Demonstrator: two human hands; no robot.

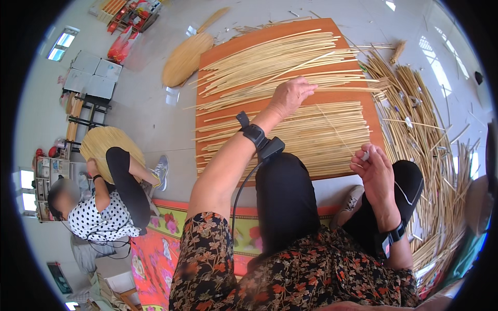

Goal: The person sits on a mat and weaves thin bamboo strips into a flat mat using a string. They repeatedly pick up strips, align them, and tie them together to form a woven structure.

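Left hand: the person's left hand (293, 96), upper centre of the frame, above the stalks; fingertips drawn together, though whether they grip anything is too small to tell.
Right hand: the person's right hand (374, 168), right of centre; fingers curled, pinching the thread, a small grey-white piece (365, 155) against them.
Thread: one thin pale thread (334, 127), slanting from just below the left hand to the right fingers, across the lower stalks.
Lower stalks: one row of straw-coloured stalks (311, 135), laid side by side, middle of the frame.
Upper stalks: a second, looser group (270, 54), upper centre, one stalk slanting across the others.
Board: orange-brown board (377, 135), beneath both groups.
Wrists: black strapped devices, one on each forearm.
Loose pile: many stalks (415, 103) on the floor, right side of the frame.
Woven piece: flat oval with handle (187, 59), upper left of centre, beside the board.
Co-worker: seated person in polka-dot top (98, 217), left of the frame, a hand at a round woven panel (111, 150).
Mat: red floral mat (150, 246), lower left.
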